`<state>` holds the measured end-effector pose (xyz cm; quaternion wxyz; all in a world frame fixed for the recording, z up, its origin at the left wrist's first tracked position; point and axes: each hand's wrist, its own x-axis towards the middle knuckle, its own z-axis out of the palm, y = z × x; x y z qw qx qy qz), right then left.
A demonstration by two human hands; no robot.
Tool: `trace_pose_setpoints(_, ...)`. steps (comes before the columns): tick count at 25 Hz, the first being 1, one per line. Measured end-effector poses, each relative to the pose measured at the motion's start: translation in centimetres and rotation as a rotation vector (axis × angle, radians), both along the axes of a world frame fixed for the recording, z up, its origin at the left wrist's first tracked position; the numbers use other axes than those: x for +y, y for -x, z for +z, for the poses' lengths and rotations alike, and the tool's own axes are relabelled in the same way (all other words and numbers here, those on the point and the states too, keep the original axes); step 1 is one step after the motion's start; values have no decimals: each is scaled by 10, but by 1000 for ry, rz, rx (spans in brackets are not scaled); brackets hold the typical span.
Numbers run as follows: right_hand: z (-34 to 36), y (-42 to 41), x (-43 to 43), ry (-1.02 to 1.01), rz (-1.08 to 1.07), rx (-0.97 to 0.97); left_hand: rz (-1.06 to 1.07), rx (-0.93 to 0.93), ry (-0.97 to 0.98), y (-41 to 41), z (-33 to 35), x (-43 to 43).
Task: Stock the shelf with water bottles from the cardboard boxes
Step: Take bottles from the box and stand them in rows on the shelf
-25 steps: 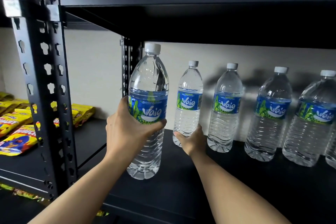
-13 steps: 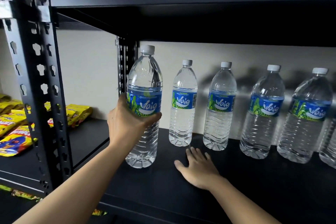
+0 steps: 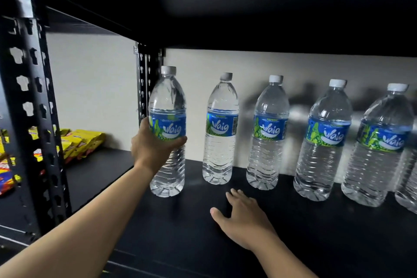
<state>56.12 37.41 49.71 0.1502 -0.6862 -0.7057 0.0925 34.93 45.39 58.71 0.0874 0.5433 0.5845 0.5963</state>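
Clear plastic, blue-and-green label: the bottle (image 3: 167,133) I'm placing stands upright at the left end of the row, its base on or just above the black shelf (image 3: 180,228); I can't tell which from here. My left hand (image 3: 155,145) is wrapped around it at the label, thumb across the front, fingers hidden behind. My right hand (image 3: 242,219) lies flat and empty on the shelf board, palm down, fingers spread, in front of the gap between the second bottle (image 3: 220,130) and the third bottle (image 3: 269,135). Four more bottles run off to the right against the pale wall, the last ones cut by the frame edge. Risks as I judge them: the held bottle sits forward of the line and close to its neighbour, so pushing it back at an angle could knock the second bottle, and these tall narrow bottles would topple in a chain. Letting go before the base is fully seated could leave it rocking. The thin ribbed wall will give under a hard squeeze, which could make the grip slip. The slotted upright post (image 3: 144,83) is just behind on the left, so a drift that way would clip the cap. Beyond the near post, yellow snack packets (image 3: 83,142) lie on the next shelf, well apart and out of danger. Cardboard boxes are not in view.
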Motion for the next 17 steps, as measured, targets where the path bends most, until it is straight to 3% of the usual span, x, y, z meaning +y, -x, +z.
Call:
trace_pose_setpoints(6,5,1,-6,-15,-40,-5,-107,-14,43,0,-24,-5)
trace_pose_setpoints(11,1,2,-4,-102,-84,-57,4,-18,176,-6,-76,-10)
trace_pose_setpoints(17,1,0,-2,-76,-83,-25,-18,-25,145,-11,-81,14)
